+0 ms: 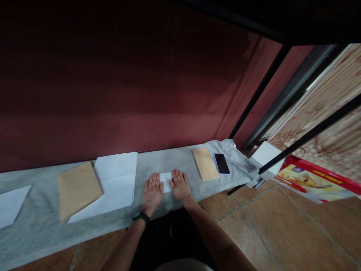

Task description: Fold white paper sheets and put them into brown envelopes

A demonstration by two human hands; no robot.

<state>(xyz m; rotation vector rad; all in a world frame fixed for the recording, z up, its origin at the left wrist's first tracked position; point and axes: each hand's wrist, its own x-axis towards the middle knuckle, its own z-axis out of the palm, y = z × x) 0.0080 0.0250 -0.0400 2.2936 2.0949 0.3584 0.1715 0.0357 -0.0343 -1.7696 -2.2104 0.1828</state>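
Note:
A small white piece of paper (166, 177) lies on the grey cloth covering a long narrow bench (169, 158). My left hand (153, 190) rests flat at its left edge, fingers stretched out and pointing away from me. Lying flat on the right side is my right hand (180, 184), its fingers also extended. Both thumbs point inward over the paper. Neither hand grips anything. A dark band (141, 217) circles my left wrist. The ends of the paper under my hands are hidden.
To the right lie a tan rectangular pad or envelope (205, 163) and a phone (222, 163). Leftward are large white sheets (118, 184), a brown envelope (79, 190) and another white sheet (12, 205). A red-yellow box (316, 180) stands beyond a black metal bar (313, 133).

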